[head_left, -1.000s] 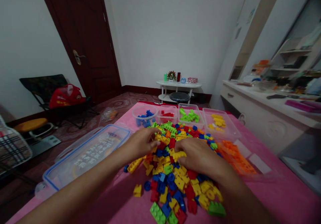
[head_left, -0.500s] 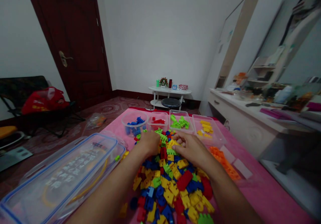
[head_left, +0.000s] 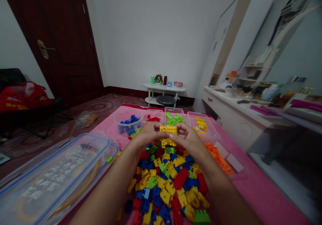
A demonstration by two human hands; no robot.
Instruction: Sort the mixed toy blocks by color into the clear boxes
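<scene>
Between my two hands, above the far end of a heap of toy building bricks (head_left: 161,184), are yellow building bricks (head_left: 168,134), one above another. My left hand (head_left: 150,133) grips them from the left, fingers closed. From the right, my right hand (head_left: 187,137) pinches them with its thumb across the near face. The heap mixes yellow, blue, red and green pieces. Past my hands stand clear containers: a round tub (head_left: 117,121) of blue bricks, a box (head_left: 144,119) of red ones, a box (head_left: 166,110) of green ones and a box (head_left: 211,131) of yellow ones.
A large clear lidded box (head_left: 100,147) with a blue seal lies to the left on the pink cloth (head_left: 254,188). Orange pieces (head_left: 218,158) and pale cards (head_left: 234,163) lie on the right. A white dresser (head_left: 233,121) stands beyond the right edge.
My hands were apart over the heap, the left in a fist. They have come together and raised the yellow bricks off it. The view has shifted right.
</scene>
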